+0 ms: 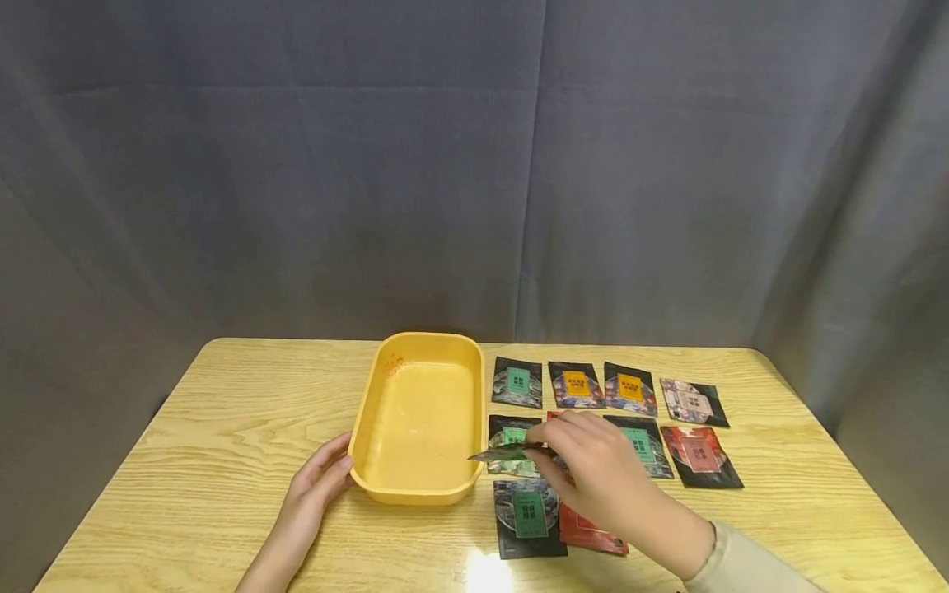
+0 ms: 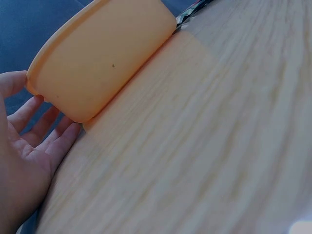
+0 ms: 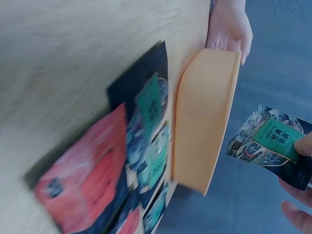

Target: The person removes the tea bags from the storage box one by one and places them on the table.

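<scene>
My right hand (image 1: 593,457) pinches a green tea packet (image 3: 270,139) between thumb and fingers. The packet is dark, with a green label and a wave pattern. In the head view it appears nearly edge-on, its tip overlapping the right rim of a yellow plastic basin (image 1: 415,412). My left hand (image 1: 315,486) rests against the basin's near left corner. Its fingers (image 2: 41,126) lie fairly straight along the outer wall, with the thumb at the rim. Under the right hand lie a green-labelled packet (image 1: 530,515) and a red packet (image 1: 593,531), the latter partly hidden.
More flat packets lie in rows right of the basin: green-labelled (image 1: 517,381), orange-labelled (image 1: 576,385), a pale one (image 1: 694,402) and a red one (image 1: 700,455). All stand on a wooden table (image 1: 222,461). A grey curtain (image 1: 371,165) hangs behind it.
</scene>
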A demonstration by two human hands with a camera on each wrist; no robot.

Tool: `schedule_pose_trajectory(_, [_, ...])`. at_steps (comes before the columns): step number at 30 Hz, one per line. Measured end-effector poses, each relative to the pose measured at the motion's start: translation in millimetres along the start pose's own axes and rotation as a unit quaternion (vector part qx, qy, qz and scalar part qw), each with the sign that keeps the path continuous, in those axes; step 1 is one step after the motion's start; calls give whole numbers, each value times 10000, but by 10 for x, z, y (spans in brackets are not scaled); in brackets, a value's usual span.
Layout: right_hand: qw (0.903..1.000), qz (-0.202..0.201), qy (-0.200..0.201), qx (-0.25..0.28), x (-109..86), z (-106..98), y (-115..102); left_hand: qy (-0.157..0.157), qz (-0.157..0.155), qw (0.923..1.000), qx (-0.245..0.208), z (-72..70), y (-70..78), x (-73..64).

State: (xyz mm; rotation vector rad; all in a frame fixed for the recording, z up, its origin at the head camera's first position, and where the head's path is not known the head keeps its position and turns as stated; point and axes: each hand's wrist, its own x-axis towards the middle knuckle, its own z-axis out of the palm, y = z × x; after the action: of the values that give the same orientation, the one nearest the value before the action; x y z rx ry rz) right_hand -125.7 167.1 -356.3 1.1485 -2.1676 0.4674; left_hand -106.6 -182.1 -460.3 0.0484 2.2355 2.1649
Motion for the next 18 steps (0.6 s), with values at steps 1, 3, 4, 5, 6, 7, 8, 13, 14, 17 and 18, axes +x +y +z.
schedule_pose_trajectory(1, [9999, 116, 7, 32, -40, -27, 17, -4, 12, 10000, 16, -2, 1, -2])
schedule_pose_trajectory(3, [9993, 378, -11, 27, -121, -82, 49, -14, 50, 10000, 53, -5, 4, -3])
schedule_pose_trajectory(4, [9987, 506, -11, 37, -159, -108, 64, -18, 64, 10000, 67, -6, 6, -5])
schedule_pose_trajectory(5, [9976, 691, -44, 42, -197, -134, 75, -22, 73, 9999, 75, -8, 8, -6])
schedule_pose_trajectory(6, [9961, 879, -77, 41, -236, -156, 84, -27, 82, 9999, 73, -9, 9, -7])
schedule_pose_trajectory(7, [9941, 1077, -104, 47, -271, -178, 91, -27, 86, 9999, 74, -10, 11, -9])
schedule_pose_trajectory(8, [9910, 1325, -174, 45, -306, -200, 95, -36, 89, 9999, 70, -11, 11, -9])
schedule_pose_trajectory(13, [9632, 2627, -547, 145, -447, -308, 109, -57, 126, 9999, 89, -13, 6, -5])
schedule_pose_trajectory(14, [9553, 2885, -627, 171, -468, -333, 112, -64, 135, 9998, 91, -11, 5, -4])
schedule_pose_trajectory(17, [9367, 3416, -742, 214, -541, -411, 143, -71, 145, 9998, 95, -6, 3, -4])
schedule_pose_trajectory(18, [9321, 3535, -753, 228, -570, -436, 158, -62, 132, 9998, 96, -6, 1, -6])
